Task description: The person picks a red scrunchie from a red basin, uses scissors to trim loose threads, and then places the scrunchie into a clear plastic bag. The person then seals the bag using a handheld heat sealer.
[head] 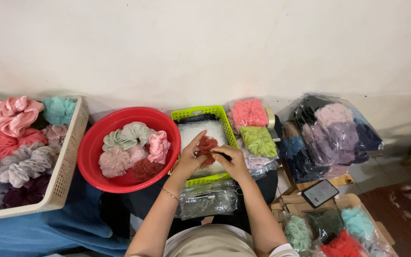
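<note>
Scrunchies [134, 147] fill red basin [91, 143]; hands [189, 159] over green basket [200, 113].

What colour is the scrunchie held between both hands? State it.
Dark rust red; the scrunchie shows best in the head view, over the green basket.

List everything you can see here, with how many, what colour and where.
Red basin: one, left of centre, holding about six scrunchies in sage, pink, dusty pink and dark red.
Beige basket: one, far left, heaped with pink, coral, teal, grey and plum scrunchies.
Green tray: one, centre, lined with white mesh.
Rust scrunchie: one, over the tray, held in both hands.
Bagged scrunchies: coral and lime packs right of the tray; dark and mauve ones in a big bag further right; mint, dark green, teal and red at lower right.
Phone: one, black, lower right.
Clear packet: one, on the lap.
Left hand: fingers pinching the scrunchie, bracelet on wrist.
Right hand: gripping the scrunchie.
</note>
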